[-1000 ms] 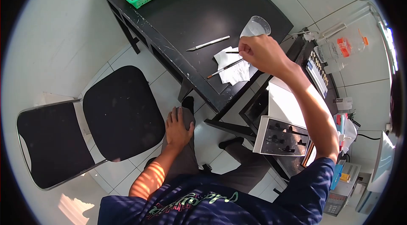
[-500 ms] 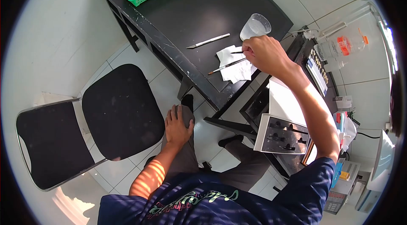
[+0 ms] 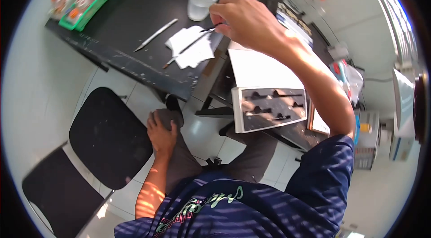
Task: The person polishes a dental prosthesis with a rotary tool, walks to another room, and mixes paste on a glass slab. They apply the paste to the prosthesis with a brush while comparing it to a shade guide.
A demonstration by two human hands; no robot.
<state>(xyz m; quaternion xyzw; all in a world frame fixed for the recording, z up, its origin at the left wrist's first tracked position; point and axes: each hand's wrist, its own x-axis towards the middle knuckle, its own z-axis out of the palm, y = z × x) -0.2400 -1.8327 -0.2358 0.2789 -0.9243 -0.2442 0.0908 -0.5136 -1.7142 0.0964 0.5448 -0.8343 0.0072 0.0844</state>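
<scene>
Two hands in play here; the right hand (image 3: 244,22) is up over the far side of the black counter (image 3: 143,9), its grip pinched tight, thumb and fingertips closed on a thin dark paintbrush (image 3: 210,28); only the short end of that brush pokes out leftward from the fingers; it hangs over the upper edge of the crumpled white paper tissue (image 3: 200,54), near the clear plastic cup of cloudy water (image 3: 200,2); whether the tip touches the tissue, I cannot tell. A second slim brush with a reddish end (image 3: 179,55) lies slantwise across the tissue, apart from the hand; left of it, a silver craft knife (image 3: 156,35) lies flat on the counter, near the tissue but not touching it. Over at the far left corner sits a green plastic basket (image 3: 98,0) of small paint pots, too blurred to read. Down low, the left hand (image 3: 162,134) lies flat on the person's grey-trousered knee; fingers loosely spread, grip open, nothing in it. Beside that knee a black padded chair (image 3: 107,135) stands on the white tiled floor (image 3: 202,135); to the right, under the raised forearm, a white-framed tray of dark tools (image 3: 269,108) sits on a lower stand.
</scene>
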